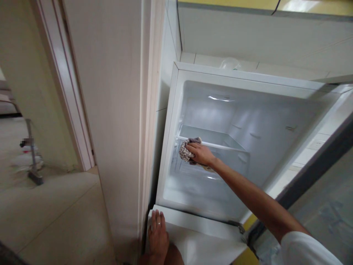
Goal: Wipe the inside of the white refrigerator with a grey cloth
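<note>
Inside the open white refrigerator (248, 84), 1 clear shelf (209, 135) spans the compartment, above the white lower door (201, 232). The right hand (202, 154), reaching in from the near right, is the nearer of the 2 to the brown-and-white patterned cloth (185, 151) and grasps it, fingers curled over it. The left hand (158, 235) grips nothing, resting on the lower door's left corner. The bunched cloth is by the shelf's left front; whether they touch I cannot tell. Its long axis runs left to right, its bulk pointing left past the fingers.
</note>
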Motion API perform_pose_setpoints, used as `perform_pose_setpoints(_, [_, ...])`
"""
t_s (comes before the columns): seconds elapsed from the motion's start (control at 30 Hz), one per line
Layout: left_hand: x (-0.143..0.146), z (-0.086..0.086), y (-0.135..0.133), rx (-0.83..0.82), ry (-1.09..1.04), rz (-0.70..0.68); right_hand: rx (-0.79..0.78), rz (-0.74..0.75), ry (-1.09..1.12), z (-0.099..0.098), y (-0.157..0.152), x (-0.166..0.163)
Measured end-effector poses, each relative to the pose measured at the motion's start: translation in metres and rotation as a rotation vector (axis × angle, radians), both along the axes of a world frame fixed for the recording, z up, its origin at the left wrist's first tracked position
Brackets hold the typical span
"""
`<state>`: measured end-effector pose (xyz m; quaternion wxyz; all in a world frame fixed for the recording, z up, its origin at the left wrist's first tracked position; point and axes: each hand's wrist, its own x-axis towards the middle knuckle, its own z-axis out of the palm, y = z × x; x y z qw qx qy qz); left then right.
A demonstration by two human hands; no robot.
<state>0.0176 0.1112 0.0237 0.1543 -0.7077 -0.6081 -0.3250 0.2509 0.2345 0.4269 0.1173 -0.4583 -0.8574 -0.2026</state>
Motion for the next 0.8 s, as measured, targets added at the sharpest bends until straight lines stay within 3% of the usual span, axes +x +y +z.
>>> perform_pose_setpoints(0.17, [0.0, -0.001, -0.001, 0.01, -0.006, 0.003, -0.085, -0.096, 0.057, -0.011, 0.018, -0.001])
perform_pose_setpoints(0.37, [0.0, -0.009, 0.001, 0.036, -0.017, -0.009, -0.369, -0.14, 0.034, -0.013, 0.062, -0.007])
perform_pose_setpoints(0.5, [0.003, -0.013, 0.001, 0.034, -0.053, -0.014, -0.517, -0.217, -0.025, -0.033, 0.089, -0.004])
perform_pose_setpoints(0.63, [0.007, -0.023, 0.003, 0.016, -0.104, 0.037, -0.522, -0.215, -0.061, -0.055, 0.098, 0.003])
perform_pose_setpoints(0.8, [0.006, -0.044, 0.01, 0.039, -0.065, -0.027, -0.505, -0.155, -0.092, -0.063, 0.112, 0.015])
